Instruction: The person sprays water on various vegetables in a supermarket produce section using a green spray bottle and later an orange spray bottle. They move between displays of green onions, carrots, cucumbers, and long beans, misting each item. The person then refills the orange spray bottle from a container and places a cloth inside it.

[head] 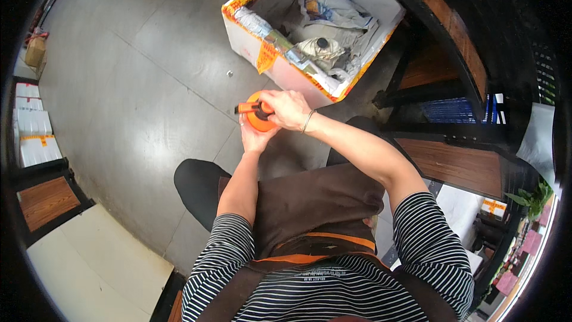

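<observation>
An orange pump sprayer bottle [254, 123] is held upright above the floor, just in front of the foam box. My left hand [259, 138] wraps around the near side of its body. From the right, my right hand [288, 108] grips the dark collar and pump knob at the top. The sprayer's orange nozzle [247, 107] points left. In the large white foam box [295, 81], edged with yellow-and-red tape, lie crumpled plastic wrappings [337, 6] and a bundle [319, 47] with a dark round end. The bottom of the bottle is hidden.
Grey floor [111, 76] extends ahead and left. A dark wooden table with a metal frame [451, 161] stands close on the right. White foam boxes [38, 150] are stacked at the far left, and a cream board surface [98, 268] lies at lower left. A leafy plant [534, 199] is at the right.
</observation>
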`<state>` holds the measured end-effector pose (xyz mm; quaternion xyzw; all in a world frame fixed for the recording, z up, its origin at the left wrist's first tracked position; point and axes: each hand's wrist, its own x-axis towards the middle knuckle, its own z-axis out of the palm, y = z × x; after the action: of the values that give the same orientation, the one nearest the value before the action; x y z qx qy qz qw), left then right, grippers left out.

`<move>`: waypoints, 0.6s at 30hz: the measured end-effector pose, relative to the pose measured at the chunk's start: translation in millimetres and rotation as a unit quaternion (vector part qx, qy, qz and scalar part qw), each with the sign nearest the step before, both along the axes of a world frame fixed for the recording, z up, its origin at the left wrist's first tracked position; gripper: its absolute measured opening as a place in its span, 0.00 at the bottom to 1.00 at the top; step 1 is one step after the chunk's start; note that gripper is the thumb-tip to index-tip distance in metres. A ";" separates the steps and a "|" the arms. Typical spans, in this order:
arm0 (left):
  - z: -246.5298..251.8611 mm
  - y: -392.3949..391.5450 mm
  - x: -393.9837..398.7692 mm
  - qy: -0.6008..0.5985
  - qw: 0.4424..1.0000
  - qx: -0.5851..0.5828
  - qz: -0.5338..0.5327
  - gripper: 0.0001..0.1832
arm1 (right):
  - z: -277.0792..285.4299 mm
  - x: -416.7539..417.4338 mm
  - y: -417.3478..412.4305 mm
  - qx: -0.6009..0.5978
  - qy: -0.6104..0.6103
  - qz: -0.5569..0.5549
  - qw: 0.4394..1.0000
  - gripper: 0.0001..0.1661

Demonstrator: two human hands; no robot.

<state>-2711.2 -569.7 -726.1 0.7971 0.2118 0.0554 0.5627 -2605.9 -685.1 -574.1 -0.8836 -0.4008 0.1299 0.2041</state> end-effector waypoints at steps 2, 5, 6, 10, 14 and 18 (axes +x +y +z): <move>0.2 2.5 -0.2 0.012 0.995 -0.085 -0.047 0.64 | 4.9 4.5 -1.3 -0.044 0.017 0.032 0.998 0.22; -9.4 -4.4 -3.8 -0.010 1.000 0.025 0.011 0.66 | 2.8 25.2 4.3 -0.069 -0.017 0.165 0.984 0.22; -9.4 -2.3 -2.7 -0.003 0.998 0.063 -0.005 0.69 | 1.4 31.4 4.5 -0.073 -0.031 0.210 0.975 0.22; -24.9 -3.3 -0.5 -0.009 0.997 0.079 -0.003 0.67 | 8.1 5.5 21.9 -0.060 -0.262 0.180 0.946 0.30; -63.6 -15.8 12.8 -0.221 0.958 -0.147 0.108 0.63 | 26.1 -49.4 37.6 -0.044 -0.115 0.274 0.954 0.36; -17.8 -10.4 4.2 -0.085 0.995 0.001 0.043 0.62 | 11.3 -53.6 19.8 -0.239 0.217 0.101 0.941 0.41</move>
<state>-2706.9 -580.0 -744.0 0.7803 0.1976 0.1476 0.5747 -2659.6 -665.2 -562.7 -0.8114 -0.3912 0.4308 0.0549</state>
